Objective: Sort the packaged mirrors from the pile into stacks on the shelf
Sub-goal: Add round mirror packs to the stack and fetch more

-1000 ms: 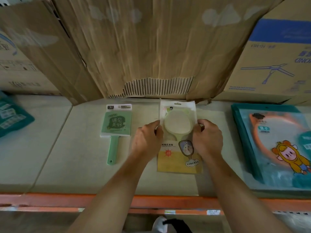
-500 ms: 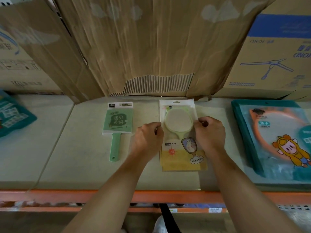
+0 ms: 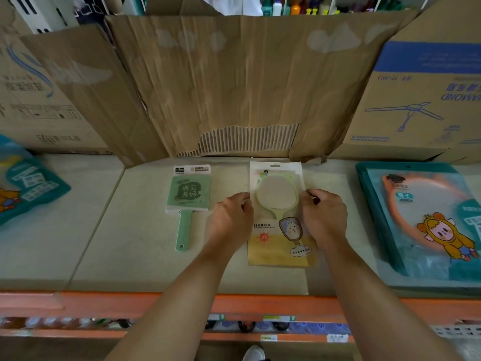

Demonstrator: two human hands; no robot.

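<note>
A pale green hand mirror in a clear and yellow packet (image 3: 277, 199) lies flat on the shelf (image 3: 130, 251), in the middle. My left hand (image 3: 231, 218) pinches the packet's left edge and my right hand (image 3: 324, 217) pinches its right edge. To the left lies a green square hand mirror (image 3: 188, 196) with a card sleeve and a long handle, apart from my hands. At the right sits a stack of teal packets with an orange round mirror (image 3: 426, 222).
Torn brown cardboard (image 3: 234, 87) and printed cartons (image 3: 426, 100) stand along the back of the shelf. Another teal packet (image 3: 23, 188) lies at the far left. An orange rail (image 3: 234, 303) marks the shelf's front edge.
The view has tilted up a little. Both hands stay at the packet's sides, and the packet has hardly shifted on the shelf.
</note>
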